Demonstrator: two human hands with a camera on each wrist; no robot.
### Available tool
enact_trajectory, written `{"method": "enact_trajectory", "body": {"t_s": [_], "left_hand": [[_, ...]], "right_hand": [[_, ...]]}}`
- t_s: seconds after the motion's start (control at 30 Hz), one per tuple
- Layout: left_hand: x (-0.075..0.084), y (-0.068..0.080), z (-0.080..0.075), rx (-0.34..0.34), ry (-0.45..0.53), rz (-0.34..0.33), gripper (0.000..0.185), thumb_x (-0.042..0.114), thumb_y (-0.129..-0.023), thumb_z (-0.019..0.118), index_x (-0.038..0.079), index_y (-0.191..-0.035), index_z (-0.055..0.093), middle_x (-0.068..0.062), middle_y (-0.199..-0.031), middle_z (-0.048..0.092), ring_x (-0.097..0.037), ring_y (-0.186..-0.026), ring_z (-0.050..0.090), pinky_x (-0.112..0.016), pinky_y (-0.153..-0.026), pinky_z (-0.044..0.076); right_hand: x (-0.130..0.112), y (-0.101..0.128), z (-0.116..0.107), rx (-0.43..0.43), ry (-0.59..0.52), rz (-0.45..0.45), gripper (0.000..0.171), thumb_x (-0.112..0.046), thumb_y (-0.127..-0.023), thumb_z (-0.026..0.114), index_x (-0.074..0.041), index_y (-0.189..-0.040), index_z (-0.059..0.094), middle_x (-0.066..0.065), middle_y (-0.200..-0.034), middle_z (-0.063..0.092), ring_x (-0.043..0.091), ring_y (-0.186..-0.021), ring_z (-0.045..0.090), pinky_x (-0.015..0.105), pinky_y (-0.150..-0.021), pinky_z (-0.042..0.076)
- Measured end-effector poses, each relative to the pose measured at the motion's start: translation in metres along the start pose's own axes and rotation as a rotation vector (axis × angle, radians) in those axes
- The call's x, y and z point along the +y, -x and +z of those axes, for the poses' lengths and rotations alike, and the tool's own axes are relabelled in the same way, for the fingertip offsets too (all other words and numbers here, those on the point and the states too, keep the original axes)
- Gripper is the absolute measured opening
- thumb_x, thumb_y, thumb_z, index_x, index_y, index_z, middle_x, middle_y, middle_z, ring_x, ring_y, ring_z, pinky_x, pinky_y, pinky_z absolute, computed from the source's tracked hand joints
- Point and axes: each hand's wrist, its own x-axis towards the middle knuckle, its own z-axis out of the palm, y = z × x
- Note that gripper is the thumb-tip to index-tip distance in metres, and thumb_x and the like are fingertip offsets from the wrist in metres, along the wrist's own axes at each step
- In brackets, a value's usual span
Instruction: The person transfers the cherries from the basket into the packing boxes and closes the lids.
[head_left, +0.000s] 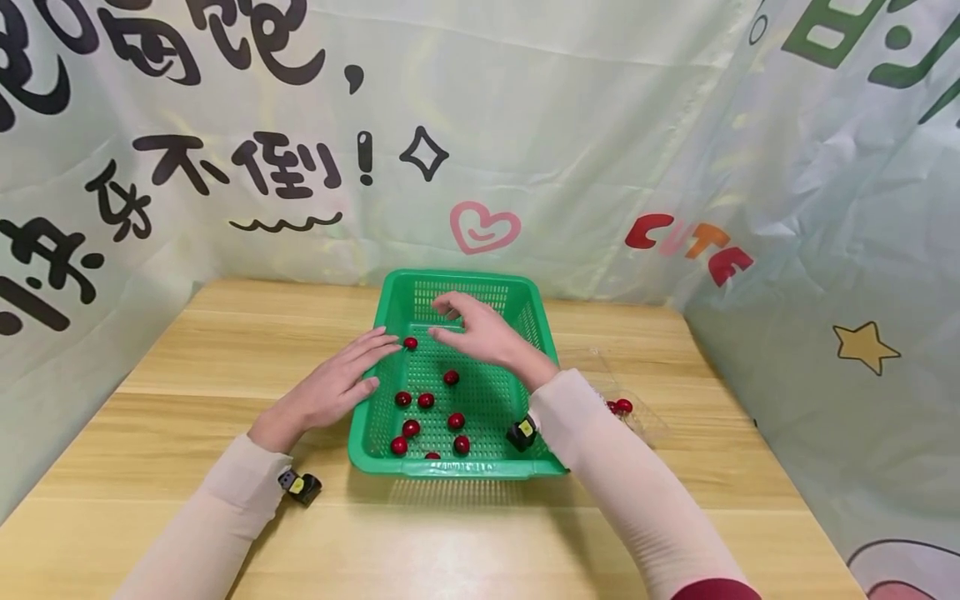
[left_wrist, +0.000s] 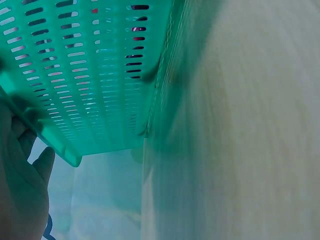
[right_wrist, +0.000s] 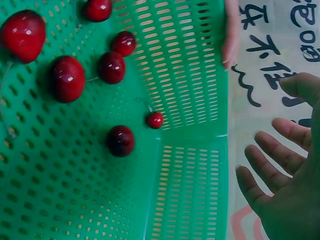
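A green perforated basket stands on the wooden table and holds several red cherries. My left hand lies flat on the basket's left rim with straight fingers, its tips close to one cherry. My right hand hovers over the far half of the basket, fingers spread and relaxed, holding nothing. The right wrist view shows the empty palm above the basket floor and cherries. In the left wrist view the basket's outer wall sits beside my palm.
A clear plastic tray with a couple of cherries lies just right of the basket, partly behind my right forearm. Printed cloth walls close in the table at the back and both sides. Bare wood stretches left and in front.
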Motion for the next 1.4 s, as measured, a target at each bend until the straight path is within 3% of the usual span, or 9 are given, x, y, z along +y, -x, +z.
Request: {"method": "enact_trajectory", "body": {"t_s": [0.23,0.57,1.4], "left_hand": [[0.000,0.000,0.000,0.000,-0.003,0.001,0.051,0.015,-0.098,0.051,0.007,-0.147,0.041,-0.015,-0.153,0.036,-0.032,-0.146,0.018,-0.061,-0.110,0.026],[0.003,-0.001,0.000,0.000,0.005,-0.005,0.051,0.015,-0.099,0.051,0.009,-0.148,0.042,-0.011,-0.154,0.034,-0.031,-0.147,0.018,-0.061,-0.111,0.025],[0.002,0.001,0.003,0.015,0.015,-0.007,0.049,0.019,-0.101,0.048,0.008,-0.148,0.042,-0.010,-0.155,0.034,-0.030,-0.147,0.017,-0.060,-0.112,0.023]], "right_hand": [[0.006,-0.003,0.011,-0.086,0.067,0.033,0.052,-0.036,-0.093,0.065,-0.010,-0.136,0.051,0.006,-0.132,0.056,0.026,-0.119,0.055,0.040,-0.095,0.048],[0.013,-0.006,0.024,-0.176,0.185,0.086,0.051,-0.036,-0.093,0.066,-0.013,-0.136,0.052,0.009,-0.131,0.056,0.024,-0.116,0.055,0.043,-0.096,0.047],[0.027,-0.007,0.038,-0.347,0.292,0.201,0.047,-0.026,-0.088,0.074,-0.009,-0.127,0.056,0.009,-0.118,0.062,0.023,-0.108,0.057,0.039,-0.093,0.047]]}}
